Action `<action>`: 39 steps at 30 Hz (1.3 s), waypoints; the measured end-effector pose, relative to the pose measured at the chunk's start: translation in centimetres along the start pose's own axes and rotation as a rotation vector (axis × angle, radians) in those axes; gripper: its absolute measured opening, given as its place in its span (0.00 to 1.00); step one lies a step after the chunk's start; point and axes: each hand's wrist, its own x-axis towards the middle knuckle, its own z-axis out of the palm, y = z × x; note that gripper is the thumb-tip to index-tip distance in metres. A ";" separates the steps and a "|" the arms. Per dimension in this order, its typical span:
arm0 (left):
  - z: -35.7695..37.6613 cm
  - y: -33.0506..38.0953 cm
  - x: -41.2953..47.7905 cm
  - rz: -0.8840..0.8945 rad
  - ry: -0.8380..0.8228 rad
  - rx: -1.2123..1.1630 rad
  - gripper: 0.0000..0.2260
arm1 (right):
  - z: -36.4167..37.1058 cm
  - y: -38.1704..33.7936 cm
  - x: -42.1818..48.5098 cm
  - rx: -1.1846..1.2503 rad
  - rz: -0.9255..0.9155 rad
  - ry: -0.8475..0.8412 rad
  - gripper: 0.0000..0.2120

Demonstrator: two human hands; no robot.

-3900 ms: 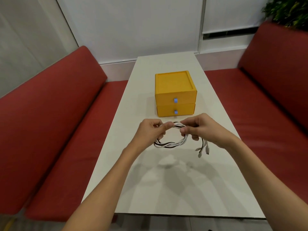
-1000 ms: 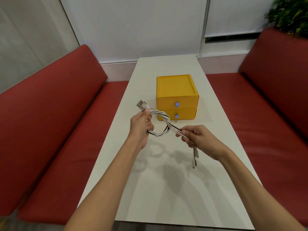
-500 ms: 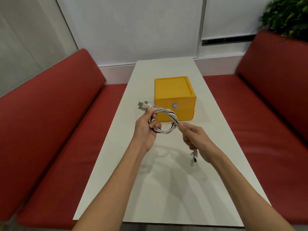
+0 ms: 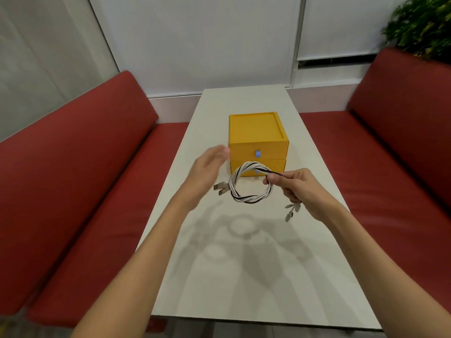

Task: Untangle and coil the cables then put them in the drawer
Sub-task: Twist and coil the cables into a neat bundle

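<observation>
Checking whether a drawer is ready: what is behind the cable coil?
Behind the cable coil stands the yellow drawer box, both drawers shut. The coil, held by the right hand, covers the lower drawer's blue pull; the insides cannot be seen.

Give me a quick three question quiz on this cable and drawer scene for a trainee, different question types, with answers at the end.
1. True or false: both drawers of the yellow drawer box are shut.
2. Which of the hands holds the coiled cables? A) the left hand B) the right hand C) both
3. Fill in: the coil is held in the air above the white ____.

Key:
1. True; both drawer fronts sit flush.
2. B; the right hand pinches the coil's right side, while the left hand is open and apart from it.
3. table; the coil's shadow falls on it.
</observation>
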 end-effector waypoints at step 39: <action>4.7 -0.6 -0.2 0.349 0.058 0.110 0.13 | 2.9 -0.5 -1.9 0.559 0.076 0.125 0.05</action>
